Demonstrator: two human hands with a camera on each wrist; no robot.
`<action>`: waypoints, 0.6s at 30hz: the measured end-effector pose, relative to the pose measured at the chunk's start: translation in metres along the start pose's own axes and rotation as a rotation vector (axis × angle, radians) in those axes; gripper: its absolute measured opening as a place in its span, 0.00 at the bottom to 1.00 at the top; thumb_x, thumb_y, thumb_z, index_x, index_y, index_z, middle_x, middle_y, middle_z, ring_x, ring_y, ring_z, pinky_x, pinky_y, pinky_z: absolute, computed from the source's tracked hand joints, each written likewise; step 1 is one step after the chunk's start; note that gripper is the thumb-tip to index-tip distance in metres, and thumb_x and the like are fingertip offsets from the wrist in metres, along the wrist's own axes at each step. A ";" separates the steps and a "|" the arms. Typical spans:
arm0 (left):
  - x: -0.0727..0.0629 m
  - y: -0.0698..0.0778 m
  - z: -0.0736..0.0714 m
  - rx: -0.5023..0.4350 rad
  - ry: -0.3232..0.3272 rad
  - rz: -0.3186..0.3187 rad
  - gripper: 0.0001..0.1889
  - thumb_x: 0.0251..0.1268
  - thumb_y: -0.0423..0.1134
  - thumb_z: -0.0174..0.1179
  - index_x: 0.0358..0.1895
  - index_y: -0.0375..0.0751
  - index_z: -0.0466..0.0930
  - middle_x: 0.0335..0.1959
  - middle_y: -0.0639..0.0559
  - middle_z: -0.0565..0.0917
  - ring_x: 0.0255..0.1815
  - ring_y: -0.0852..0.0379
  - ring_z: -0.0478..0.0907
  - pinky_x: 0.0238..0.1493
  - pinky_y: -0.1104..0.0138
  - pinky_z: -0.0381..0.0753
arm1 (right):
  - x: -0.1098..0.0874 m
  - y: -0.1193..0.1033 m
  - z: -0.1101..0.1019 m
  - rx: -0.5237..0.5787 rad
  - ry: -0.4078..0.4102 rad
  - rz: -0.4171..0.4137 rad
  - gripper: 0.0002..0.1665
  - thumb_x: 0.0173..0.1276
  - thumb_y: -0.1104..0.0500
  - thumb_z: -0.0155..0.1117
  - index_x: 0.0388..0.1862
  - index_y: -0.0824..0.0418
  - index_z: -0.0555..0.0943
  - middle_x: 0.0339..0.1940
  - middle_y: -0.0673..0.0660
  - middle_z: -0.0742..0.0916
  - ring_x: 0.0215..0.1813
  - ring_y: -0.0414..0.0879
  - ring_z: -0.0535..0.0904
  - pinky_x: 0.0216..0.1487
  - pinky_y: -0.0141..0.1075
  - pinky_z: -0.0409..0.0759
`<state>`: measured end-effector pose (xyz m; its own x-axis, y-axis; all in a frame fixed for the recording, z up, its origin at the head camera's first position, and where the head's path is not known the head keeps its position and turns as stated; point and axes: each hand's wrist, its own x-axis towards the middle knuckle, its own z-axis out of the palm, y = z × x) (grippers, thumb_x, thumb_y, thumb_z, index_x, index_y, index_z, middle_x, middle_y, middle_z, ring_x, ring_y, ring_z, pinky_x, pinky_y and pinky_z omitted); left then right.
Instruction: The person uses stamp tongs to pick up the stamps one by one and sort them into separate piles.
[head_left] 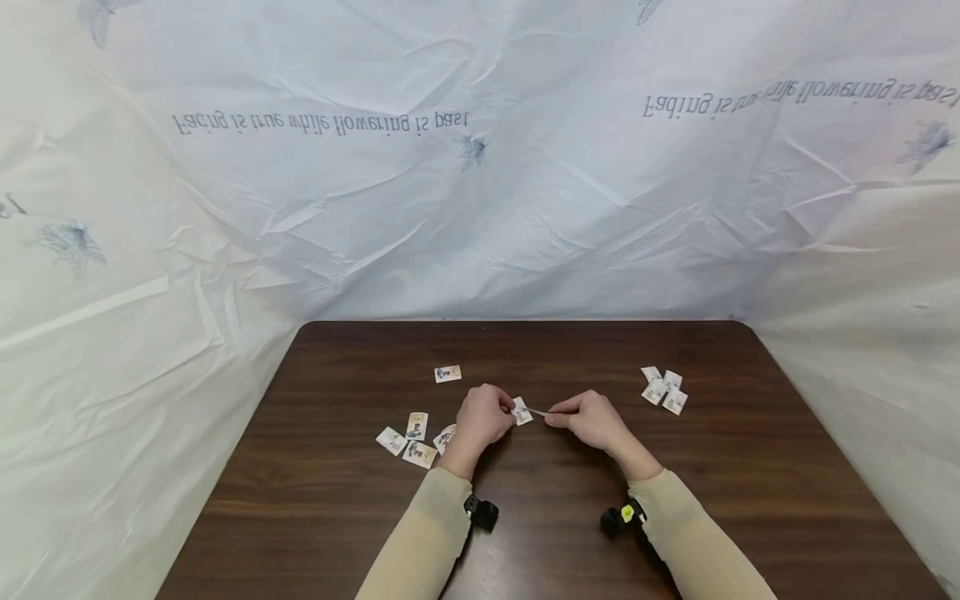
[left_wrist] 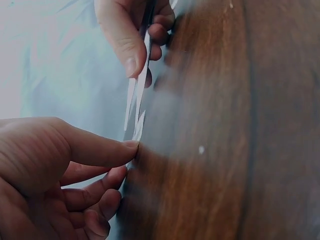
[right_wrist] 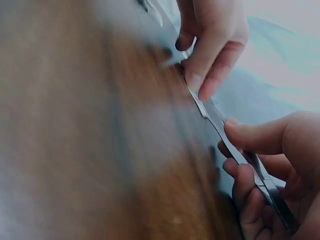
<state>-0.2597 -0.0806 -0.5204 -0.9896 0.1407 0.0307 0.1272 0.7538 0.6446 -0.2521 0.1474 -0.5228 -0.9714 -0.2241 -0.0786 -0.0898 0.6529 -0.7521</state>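
My left hand [head_left: 483, 414] pinches a small printed paper piece [head_left: 522, 412] between thumb and fingers, just above the middle of the table. In the left wrist view its pale edge [left_wrist: 139, 127] sticks out past the thumb tip. Facing it, my right hand [head_left: 592, 419] grips metal tweezers [right_wrist: 227, 142], thumb on one side and fingers curled on the other. The tweezers point left, their tips at the paper piece. Whether the tips hold the paper or only lie against it, I cannot tell. In the left wrist view the tweezer arms [left_wrist: 141, 85] stand slightly apart.
Several similar printed pieces [head_left: 419, 454] lie left of my left hand, one partly hidden by it. A single piece [head_left: 447, 374] lies farther back. Another group [head_left: 655, 391] sits at the right. The dark wooden table [head_left: 337, 358] ends at a white printed sheet [head_left: 517, 283] behind.
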 end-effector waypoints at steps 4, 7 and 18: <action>0.001 -0.002 0.002 -0.021 -0.020 -0.002 0.04 0.59 0.35 0.77 0.36 0.46 0.94 0.26 0.60 0.83 0.28 0.60 0.78 0.35 0.63 0.79 | 0.012 0.004 -0.007 -0.009 -0.082 -0.038 0.12 0.73 0.53 0.76 0.47 0.58 0.95 0.46 0.54 0.93 0.50 0.51 0.88 0.49 0.48 0.85; 0.001 -0.002 0.002 -0.029 -0.029 -0.007 0.04 0.59 0.35 0.77 0.37 0.46 0.94 0.26 0.60 0.83 0.28 0.61 0.77 0.35 0.63 0.79 | 0.022 0.007 -0.011 -0.045 -0.134 -0.095 0.12 0.72 0.52 0.76 0.47 0.57 0.95 0.45 0.52 0.93 0.49 0.48 0.88 0.49 0.46 0.84; 0.003 -0.004 -0.001 -0.043 -0.027 -0.019 0.04 0.59 0.35 0.78 0.37 0.45 0.93 0.27 0.60 0.83 0.28 0.60 0.77 0.34 0.63 0.79 | 0.043 0.012 -0.015 -0.151 -0.161 -0.230 0.09 0.70 0.54 0.78 0.45 0.55 0.95 0.42 0.49 0.91 0.45 0.45 0.86 0.46 0.45 0.83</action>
<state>-0.2633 -0.0839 -0.5226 -0.9895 0.1448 -0.0020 0.1053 0.7283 0.6771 -0.2982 0.1566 -0.5256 -0.8756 -0.4821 -0.0299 -0.3460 0.6693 -0.6575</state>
